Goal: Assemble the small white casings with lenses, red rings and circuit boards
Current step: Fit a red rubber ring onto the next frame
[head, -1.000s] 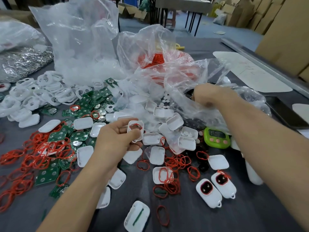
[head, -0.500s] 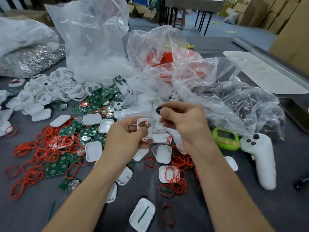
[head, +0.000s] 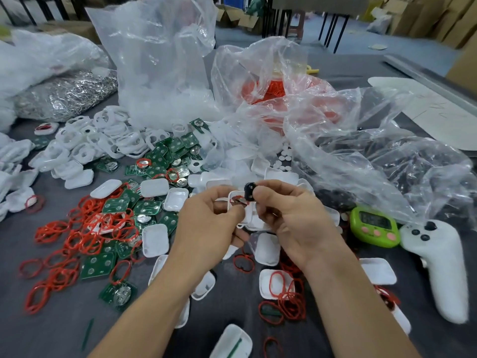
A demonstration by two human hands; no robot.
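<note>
My left hand [head: 206,228] grips a small white casing [head: 236,200] with a red ring seated in it, held above the table's middle. My right hand [head: 291,215] pinches a small black lens [head: 249,190] between thumb and fingertips, right at the casing's upper edge. Loose red rings [head: 85,233] and green circuit boards [head: 152,205] lie in a heap to the left. White casing halves [head: 154,240] are scattered around and under both hands.
Clear plastic bags [head: 160,63] of parts stand at the back, one of black lenses [head: 387,166] on the right. A green timer [head: 374,226] and a white controller [head: 438,267] lie to the right. White frames [head: 85,143] pile at the left.
My right hand came out of the lens bag with a black lens and moved left to the casing. My left hand kept holding the casing.
</note>
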